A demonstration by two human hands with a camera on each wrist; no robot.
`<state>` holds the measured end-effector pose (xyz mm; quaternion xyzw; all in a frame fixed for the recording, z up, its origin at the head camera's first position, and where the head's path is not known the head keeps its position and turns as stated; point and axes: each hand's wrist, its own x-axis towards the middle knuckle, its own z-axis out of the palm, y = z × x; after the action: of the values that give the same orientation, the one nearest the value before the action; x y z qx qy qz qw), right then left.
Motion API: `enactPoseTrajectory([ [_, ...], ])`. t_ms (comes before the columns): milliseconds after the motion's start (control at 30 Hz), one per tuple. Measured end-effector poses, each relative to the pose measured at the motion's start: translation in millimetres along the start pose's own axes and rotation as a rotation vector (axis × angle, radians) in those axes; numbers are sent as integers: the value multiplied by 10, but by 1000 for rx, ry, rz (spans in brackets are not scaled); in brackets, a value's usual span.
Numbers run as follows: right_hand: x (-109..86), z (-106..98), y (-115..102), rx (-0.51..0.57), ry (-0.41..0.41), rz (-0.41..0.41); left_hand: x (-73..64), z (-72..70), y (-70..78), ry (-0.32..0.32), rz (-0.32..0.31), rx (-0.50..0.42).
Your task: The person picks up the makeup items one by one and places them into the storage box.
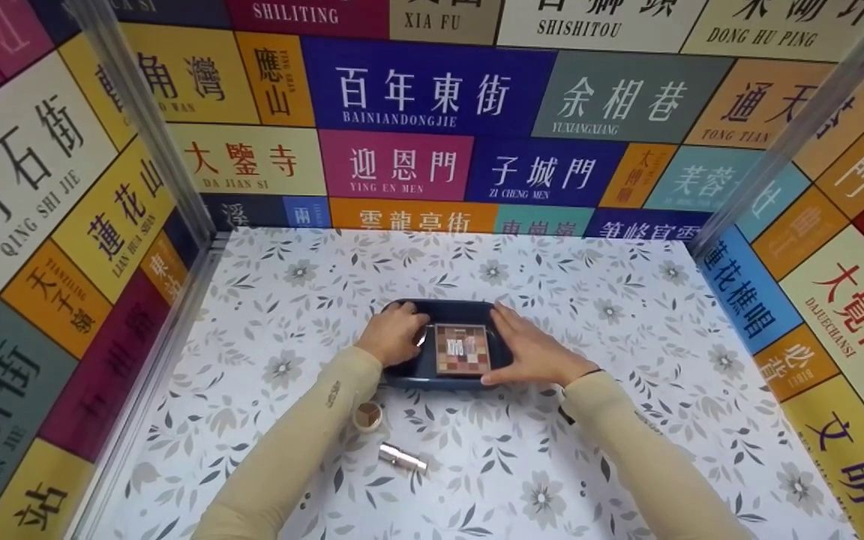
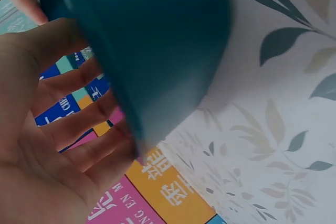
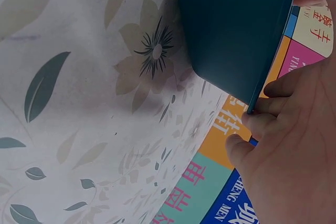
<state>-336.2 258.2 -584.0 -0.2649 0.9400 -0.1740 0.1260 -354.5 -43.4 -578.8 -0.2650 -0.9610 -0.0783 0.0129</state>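
Observation:
A dark blue tray [image 1: 439, 383] with raised sides is in the middle of the head view. Inside it lies a square eyeshadow palette [image 1: 463, 349] with many brown and pink pans. Beside the palette is a small shiny object [image 1: 421, 336], partly covered by my left hand [image 1: 396, 335]; its kind is unclear. The left fingers curl over the tray's left rim [image 2: 118, 95]. At the right side, my right hand [image 1: 541, 349] holds the rim, fingers toward the far corner and thumb at the near one. In the right wrist view, fingertips [image 3: 257, 121] bend against the tray wall [image 3: 236, 35].
A small round pot [image 1: 367, 415] with brown pans lies close to the left sleeve. Nearer sits a shiny metallic tube [image 1: 403, 457]. A dark object [image 1: 566, 413] is partly hidden by the right sleeve. Sign-patterned walls [image 1: 432, 165] border the floral tabletop [image 1: 282, 300].

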Motion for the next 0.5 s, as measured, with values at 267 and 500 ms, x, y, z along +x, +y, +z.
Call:
enactPoseTrajectory([
  [267, -22, -19, -30, 19, -12, 16, 18, 101, -28, -12, 11, 46],
  [500, -20, -25, -40, 6, -9, 24, 43, 156, -19, -36, 34, 72],
])
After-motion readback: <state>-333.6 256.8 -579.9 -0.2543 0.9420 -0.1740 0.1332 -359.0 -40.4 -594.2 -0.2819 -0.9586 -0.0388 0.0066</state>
